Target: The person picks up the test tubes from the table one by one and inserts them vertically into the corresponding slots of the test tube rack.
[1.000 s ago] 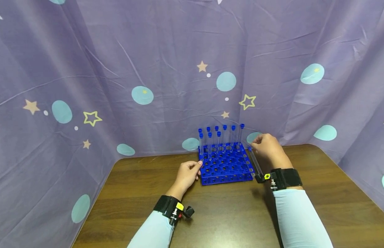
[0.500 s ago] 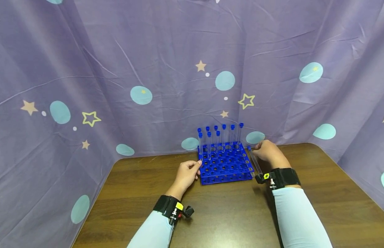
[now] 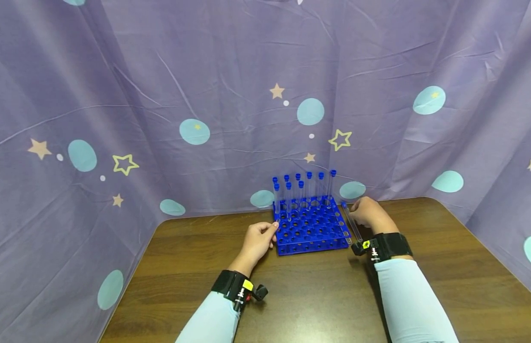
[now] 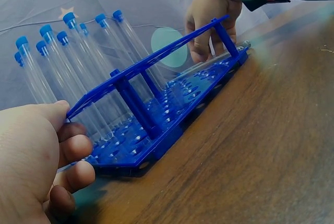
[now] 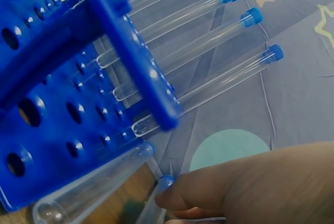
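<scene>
A blue test tube rack (image 3: 312,233) stands on the table, with several clear blue-capped test tubes (image 3: 309,190) upright in its back rows. At the rack's left edge my left hand (image 3: 258,240) grips the upper plate between thumb and fingers. My right hand (image 3: 370,214) is low beside the rack's right side, its fingertips pinching a capped test tube (image 3: 352,223) just below the cap (image 5: 166,180). That tube lies slanted along the rack's side. Closer against the rack lies another test tube (image 5: 94,185), mostly hidden by the rack in the head view.
The brown wooden table (image 3: 196,267) reaches back to a purple curtain (image 3: 231,95) with stars and dots, which hangs close behind the rack. The curtain also closes off the left and right sides.
My right hand has lowered from above the lying test tube's cap to beside the tube, moving slightly toward me. The left hand and the rack have stayed in place.
</scene>
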Tool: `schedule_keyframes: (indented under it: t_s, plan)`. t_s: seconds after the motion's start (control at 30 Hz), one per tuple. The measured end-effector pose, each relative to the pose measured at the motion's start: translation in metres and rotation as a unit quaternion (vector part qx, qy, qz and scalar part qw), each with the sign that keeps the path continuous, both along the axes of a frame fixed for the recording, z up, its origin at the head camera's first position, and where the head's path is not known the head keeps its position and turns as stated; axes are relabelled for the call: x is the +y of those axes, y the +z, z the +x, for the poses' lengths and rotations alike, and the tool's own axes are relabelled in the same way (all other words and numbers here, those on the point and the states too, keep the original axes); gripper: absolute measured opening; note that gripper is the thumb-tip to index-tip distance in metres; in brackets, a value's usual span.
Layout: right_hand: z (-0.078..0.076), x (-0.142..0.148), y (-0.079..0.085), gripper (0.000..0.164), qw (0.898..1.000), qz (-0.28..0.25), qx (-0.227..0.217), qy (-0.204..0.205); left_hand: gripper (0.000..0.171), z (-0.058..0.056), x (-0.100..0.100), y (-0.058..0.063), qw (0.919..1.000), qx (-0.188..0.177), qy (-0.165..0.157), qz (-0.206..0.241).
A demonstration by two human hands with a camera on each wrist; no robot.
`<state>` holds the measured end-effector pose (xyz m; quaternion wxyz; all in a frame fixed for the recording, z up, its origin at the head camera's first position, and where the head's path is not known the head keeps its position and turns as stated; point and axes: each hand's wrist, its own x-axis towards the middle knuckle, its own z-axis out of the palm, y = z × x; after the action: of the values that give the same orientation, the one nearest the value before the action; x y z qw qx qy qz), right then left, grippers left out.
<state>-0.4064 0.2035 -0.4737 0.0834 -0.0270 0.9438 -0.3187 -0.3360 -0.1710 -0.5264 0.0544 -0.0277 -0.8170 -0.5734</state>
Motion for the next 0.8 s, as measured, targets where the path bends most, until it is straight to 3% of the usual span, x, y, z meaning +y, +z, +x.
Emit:
schedule_keyframes:
  t_s: [0.07, 0.17, 0.23, 0.3, 0.43, 0.7, 0.8]
  plan:
    - [-0.007, 0.002, -0.005, 0.024, 1.0, 0.0, -0.008, -0.002, 0.037, 0.0, 0.0, 0.0, 1.0, 0.002, 0.0, -0.001]
    - [-0.034, 0.016, -0.034, 0.02, 1.0, -0.009, -0.005, 0.009, 0.037, 0.0, 0.0, 0.0, 1.0, 0.004, 0.001, -0.001]
    - [-0.044, 0.022, -0.044, 0.017, 1.0, -0.008, -0.006, 0.011, 0.037, 0.0, 0.0, 0.0, 1.0, 0.003, 0.001, -0.001]
    - [-0.045, 0.022, -0.046, 0.015, 1.0, -0.009, -0.003, 0.014, 0.037, 0.0, 0.0, 0.0, 1.0, 0.001, 0.001, -0.002]
    - [-0.034, 0.014, -0.034, 0.016, 1.0, 0.003, 0.001, 0.007, 0.038, 0.0, 0.0, 0.0, 1.0, -0.004, 0.001, -0.003]
    - [-0.071, 0.029, -0.078, 0.02, 0.999, 0.037, 0.031, 0.008, 0.038, 0.0, 0.0, -0.001, 1.0, 0.0, 0.002, -0.005]
    - [-0.065, 0.027, -0.074, 0.026, 0.998, 0.043, 0.04, 0.02, 0.037, 0.0, 0.0, -0.001, 1.0, 0.001, 0.001, -0.003]
